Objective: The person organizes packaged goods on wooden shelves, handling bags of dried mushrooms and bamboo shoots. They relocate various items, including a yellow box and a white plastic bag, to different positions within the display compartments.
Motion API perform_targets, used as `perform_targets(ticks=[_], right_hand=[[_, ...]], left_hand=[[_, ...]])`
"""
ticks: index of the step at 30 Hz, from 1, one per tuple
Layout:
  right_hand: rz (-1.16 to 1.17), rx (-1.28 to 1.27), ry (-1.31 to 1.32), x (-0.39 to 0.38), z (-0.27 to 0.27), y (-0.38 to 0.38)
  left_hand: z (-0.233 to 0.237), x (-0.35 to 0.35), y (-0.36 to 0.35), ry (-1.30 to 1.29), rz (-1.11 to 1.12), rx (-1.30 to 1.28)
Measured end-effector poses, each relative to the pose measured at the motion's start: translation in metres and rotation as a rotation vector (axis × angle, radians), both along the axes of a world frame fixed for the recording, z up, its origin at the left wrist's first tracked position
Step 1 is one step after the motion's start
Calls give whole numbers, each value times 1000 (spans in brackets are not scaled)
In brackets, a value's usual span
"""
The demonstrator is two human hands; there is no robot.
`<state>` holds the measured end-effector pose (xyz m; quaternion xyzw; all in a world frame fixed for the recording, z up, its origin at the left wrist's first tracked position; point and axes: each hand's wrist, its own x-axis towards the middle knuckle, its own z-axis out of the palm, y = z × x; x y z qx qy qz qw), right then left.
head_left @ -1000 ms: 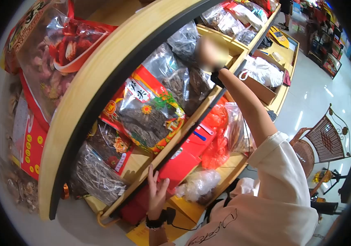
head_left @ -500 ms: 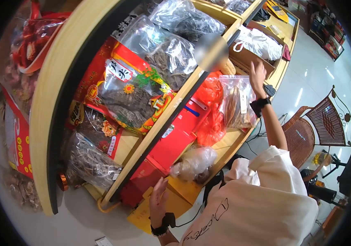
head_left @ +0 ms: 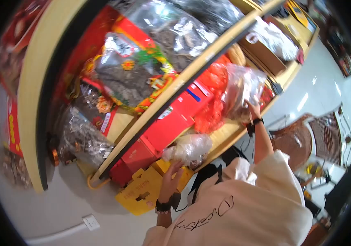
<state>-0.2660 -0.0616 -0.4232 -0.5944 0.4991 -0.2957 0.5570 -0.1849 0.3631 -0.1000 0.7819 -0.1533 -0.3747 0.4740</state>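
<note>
A clear plastic bag of long brown dried pieces (head_left: 239, 88) lies in the wooden compartment beside a red plastic bag (head_left: 213, 98). My right hand (head_left: 254, 111) is at this clear bag's lower right edge, its fingers bent and closed on the plastic. Lower down, my left hand (head_left: 170, 180) has its fingers apart and holds nothing. Its fingertips are close to a whitish translucent bag (head_left: 190, 148); whether they touch it cannot be made out. Under and beside that hand is a yellow box (head_left: 144, 190) with a dark slot.
Red boxes (head_left: 173, 117) lie in the same compartment. A wooden divider (head_left: 192, 67) separates them from bags of dark dried goods (head_left: 122, 82). A cardboard box (head_left: 266, 51) holds white plastic. At the right stands a wicker chair (head_left: 292, 141); a wall socket (head_left: 91, 222) shows below.
My right hand has moved down onto the clear bag and closed on it; the bag has shifted, showing something red beside it. My left hand has come nearer the whitish bag. The view has moved.
</note>
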Motion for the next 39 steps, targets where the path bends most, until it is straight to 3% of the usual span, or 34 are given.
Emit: perform_targets(ticks=[1, 2, 3, 4, 5, 6, 7, 8, 9, 11, 13, 14, 15, 16, 17, 19, 20, 21, 23, 24, 25, 26, 30, 31, 32, 33, 35, 39], right_hand=[[69, 113, 6, -3, -2, -2], [-13, -22, -80, 4, 15, 8], [53, 223, -224, -4, 2, 2], [43, 268, -305, -7, 35, 15], [115, 217, -170, -12, 64, 21], [59, 254, -258, -19, 46, 21], [93, 201, -220, -22, 97, 41], [199, 190, -244, -35, 74, 38], [165, 152, -237, -35, 112, 61], [161, -1, -183, -54, 91, 75], [333, -69, -115, -60, 158, 111], [360, 12, -155, -63, 164, 122], [320, -141, -123, -62, 179, 139], [352, -317, -146, -57, 206, 158], [308, -272, -240, -54, 212, 174], [543, -525, -226, -49, 224, 187], [698, -613, -222, -47, 227, 190], [704, -624, -227, -36, 245, 206], [709, -230, -478, -19, 286, 252], [676, 1, -482, -12, 304, 273], [702, 30, -523, -4, 309, 288], [729, 60, -563, 5, 313, 303], [837, 160, -564, 42, 349, 362], [782, 357, -538, 45, 365, 379], [963, 347, -510, 50, 362, 379], [1001, 291, -525, 55, 358, 385], [973, 241, -501, 60, 368, 397], [970, 324, -425, 67, 376, 396]], left_hand=[[-1, 2, -7, -35, 45, -25], [-2, 3, -13, -44, -20, -16], [-1, 0, -15, -48, -74, 1], [-11, -2, -15, -80, -101, -43], [-10, -3, -18, -113, -29, -61], [-7, -1, -23, -95, -82, -109], [-6, -1, -28, -76, -145, -162], [-13, -3, -29, -100, -141, -225], [-17, -4, -29, -124, -87, -248], [-18, -2, -25, -154, -215, -204], [-14, 0, -19, -253, -260, -210], [-18, 1, -13, -336, -261, -218], [-20, 1, -7, -418, -264, -223], [-20, 0, 0, -440, -239, -234], [-19, -2, 7, -415, -137, -274], [-13, -1, 21, -390, -27, -326], [-9, 4, 30, -507, 0, -388], [-2, 10, 40, -625, 28, -449], [15, 10, 68, -549, -150, -282], [9, 11, 78, -534, -62, -264], [3, 10, 87, -514, 17, -249], [27, 7, 98, -382, 40, -302], [25, 2, 151, -370, 85, -255], [23, 0, 163, -368, 113, -235], [22, 1, 172, -367, 144, -214], [20, 2, 178, -360, 125, -223], [15, 5, 187, -60, 259, -412], [8, 16, 190, -44, 337, -535]])
